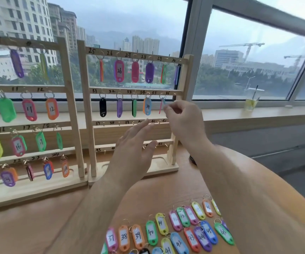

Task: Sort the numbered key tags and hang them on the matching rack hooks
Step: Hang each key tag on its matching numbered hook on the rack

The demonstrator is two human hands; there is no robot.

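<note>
Two wooden racks stand on the table; the right rack has hooks numbered 25 to 48. Its top two rows carry tags, such as the pink tag 26 and the orange tag 34. A thin pink-and-blue tag hangs edge-on from hook 35. My right hand is raised beside it and pinches its lower edge with thumb and fingertips. My left hand hovers with straight fingers in front of the bare hooks of rows 37 to 48. Several loose tags lie near me, among them 37, 38 and 39.
The left rack is full of hung tags numbered up to 24. A plastic cup with a straw stands on the window sill at the right. The round wooden table's edge curves down the right side.
</note>
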